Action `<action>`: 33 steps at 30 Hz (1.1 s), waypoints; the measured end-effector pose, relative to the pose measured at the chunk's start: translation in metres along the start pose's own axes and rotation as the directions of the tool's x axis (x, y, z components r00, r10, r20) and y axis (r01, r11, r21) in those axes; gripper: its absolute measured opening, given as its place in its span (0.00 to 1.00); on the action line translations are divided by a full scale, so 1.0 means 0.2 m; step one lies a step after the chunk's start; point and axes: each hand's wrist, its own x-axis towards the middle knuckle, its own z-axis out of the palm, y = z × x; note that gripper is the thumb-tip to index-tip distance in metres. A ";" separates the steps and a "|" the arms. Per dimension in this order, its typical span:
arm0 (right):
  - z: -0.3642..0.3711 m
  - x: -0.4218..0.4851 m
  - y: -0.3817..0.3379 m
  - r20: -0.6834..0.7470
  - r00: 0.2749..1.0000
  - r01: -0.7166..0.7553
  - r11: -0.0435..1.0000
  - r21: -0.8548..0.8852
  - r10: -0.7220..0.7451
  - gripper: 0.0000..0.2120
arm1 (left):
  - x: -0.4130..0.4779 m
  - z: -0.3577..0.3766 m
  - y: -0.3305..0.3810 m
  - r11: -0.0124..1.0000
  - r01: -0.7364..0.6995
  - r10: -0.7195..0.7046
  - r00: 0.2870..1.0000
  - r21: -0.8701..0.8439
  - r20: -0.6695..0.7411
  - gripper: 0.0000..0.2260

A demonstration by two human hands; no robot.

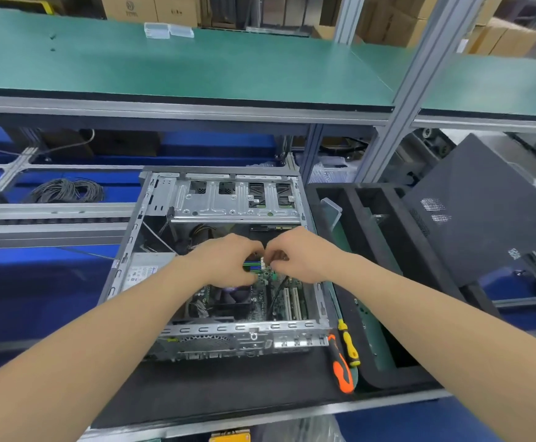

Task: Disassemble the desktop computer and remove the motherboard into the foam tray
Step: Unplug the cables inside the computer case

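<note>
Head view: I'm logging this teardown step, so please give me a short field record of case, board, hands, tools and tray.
case: computer case lying open, side uppermost
board: motherboard inside the case, not yet out
left hand: left hand over the board, fingers curled; grip hidden
right hand: right hand at the same spot, fingers curled; grip hidden
tools: orange-handled screwdriver and yellow-handled screwdriver lying between case and tray
tray: foam tray right of the case
</note>
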 end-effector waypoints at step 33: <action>-0.03 -0.26 0.34 -0.294 0.889 -0.141 0.819 0.556 0.352 0.07 | 0.18 -0.09 0.49 0.841 -0.067 -0.180 0.901 -0.537 -0.394 0.04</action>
